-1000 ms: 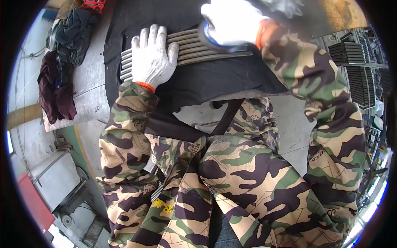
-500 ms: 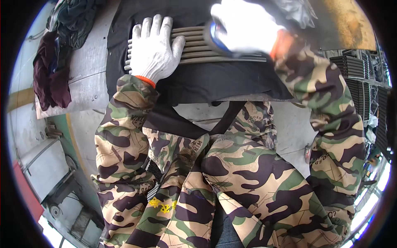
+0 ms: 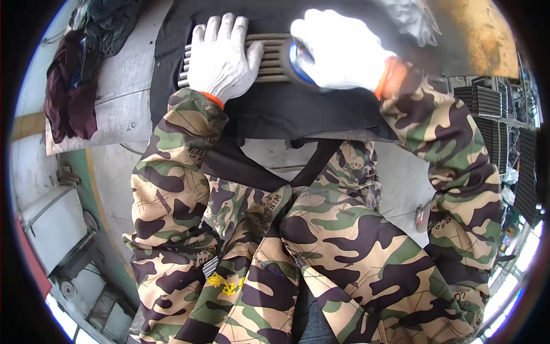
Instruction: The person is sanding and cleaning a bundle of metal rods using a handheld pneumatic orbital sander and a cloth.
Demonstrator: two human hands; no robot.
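My left hand (image 3: 222, 60), in a white knit glove with an orange cuff, lies flat with fingers spread over a row of parallel metal bars (image 3: 270, 62). The bars run left to right on a black cloth (image 3: 303, 114), and I cannot tell whether they form one grate. Gloved in white too, my right hand (image 3: 341, 51) is closed around a round, blue-edged tool (image 3: 299, 63) on top of the bars. Most of that tool is hidden by the hand, so its exact kind does not show. The bars' right ends are covered by the right hand.
A metal-topped table (image 3: 123, 109) extends to the left, with dark and maroon cloths (image 3: 71, 109) on it. Clear plastic (image 3: 409, 20) lies at the far right, beside a rust-stained surface (image 3: 487, 40). Stacks of dark metal grates (image 3: 478, 102) stand past my right arm.
My left hand and the bars have shifted slightly right and away from me. The right hand has moved a little toward me, with the blue-edged tool still in it.
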